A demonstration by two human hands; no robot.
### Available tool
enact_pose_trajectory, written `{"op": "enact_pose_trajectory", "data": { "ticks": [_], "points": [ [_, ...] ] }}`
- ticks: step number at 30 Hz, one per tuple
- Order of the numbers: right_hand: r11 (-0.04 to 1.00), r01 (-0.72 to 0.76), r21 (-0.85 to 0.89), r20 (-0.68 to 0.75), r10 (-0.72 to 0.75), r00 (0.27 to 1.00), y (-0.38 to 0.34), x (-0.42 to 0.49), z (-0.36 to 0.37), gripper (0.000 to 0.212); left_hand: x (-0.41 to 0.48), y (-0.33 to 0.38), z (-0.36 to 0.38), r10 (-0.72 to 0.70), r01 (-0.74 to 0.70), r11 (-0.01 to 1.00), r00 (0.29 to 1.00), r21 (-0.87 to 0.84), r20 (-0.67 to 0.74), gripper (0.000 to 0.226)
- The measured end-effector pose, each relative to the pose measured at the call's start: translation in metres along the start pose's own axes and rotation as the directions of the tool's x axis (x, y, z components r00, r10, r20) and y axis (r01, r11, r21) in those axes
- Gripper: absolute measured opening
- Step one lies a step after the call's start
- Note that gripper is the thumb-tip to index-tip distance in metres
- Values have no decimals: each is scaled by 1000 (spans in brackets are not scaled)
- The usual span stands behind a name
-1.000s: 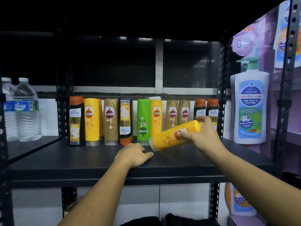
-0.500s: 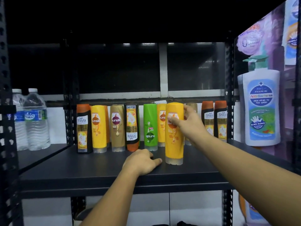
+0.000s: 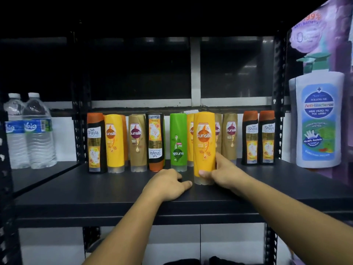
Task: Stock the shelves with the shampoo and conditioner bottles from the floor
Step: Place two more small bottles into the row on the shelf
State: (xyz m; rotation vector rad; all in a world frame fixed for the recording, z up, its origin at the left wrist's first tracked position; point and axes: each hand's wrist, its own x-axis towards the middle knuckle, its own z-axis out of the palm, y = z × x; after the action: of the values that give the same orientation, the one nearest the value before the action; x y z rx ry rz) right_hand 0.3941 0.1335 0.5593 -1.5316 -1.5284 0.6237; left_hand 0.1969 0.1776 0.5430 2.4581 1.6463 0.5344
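Left hand (image 3: 168, 183) rests loosely curled on the shelf (image 3: 95, 192), holding nothing; right hand (image 3: 224, 174) grips the yellow Sunsilk bottle (image 3: 204, 142) near its base, thumb across the front and forefinger up its side.
Well left of the left hand: two water bottles (image 3: 39, 134). Behind both hands, a row of shampoo bottles (image 3: 114, 142) at the back, with a green bottle (image 3: 178, 142) just beyond the left hand. The yellow Sunsilk bottle stands upright, cap down, ahead of the row and just right of the left hand. Far right of the right hand: a white pump bottle (image 3: 319, 121).

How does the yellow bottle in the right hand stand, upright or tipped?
Upright. The yellow bottle stands on its clear cap on the shelf, its label level, while the right hand grips its lower part.
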Motion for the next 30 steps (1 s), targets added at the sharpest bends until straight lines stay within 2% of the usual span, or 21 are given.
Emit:
{"op": "enact_pose_trajectory", "data": {
  "ticks": [4,8,13,25,30],
  "points": [
    [999,18,-35,-66,-21,998,0,29,10,67,6,1,-2,-43,42,998,999,-57,-25,69],
    [995,-4,-96,-130,-9,991,4,57,19,66,19,-1,-6,-49,32,984,994,-173,-95,57],
    [991,6,-137,-180,-31,983,9,73,26,63,44,-1,-10,-94,55,960,987,-276,-130,62],
    [961,32,-276,-249,-104,963,20,88,35,53,82,-7,6,-111,23,948,960,-318,-258,66],
    [957,38,-287,-249,-112,962,19,88,35,52,80,-13,8,-112,51,965,967,-257,-229,48]
  ]
}}
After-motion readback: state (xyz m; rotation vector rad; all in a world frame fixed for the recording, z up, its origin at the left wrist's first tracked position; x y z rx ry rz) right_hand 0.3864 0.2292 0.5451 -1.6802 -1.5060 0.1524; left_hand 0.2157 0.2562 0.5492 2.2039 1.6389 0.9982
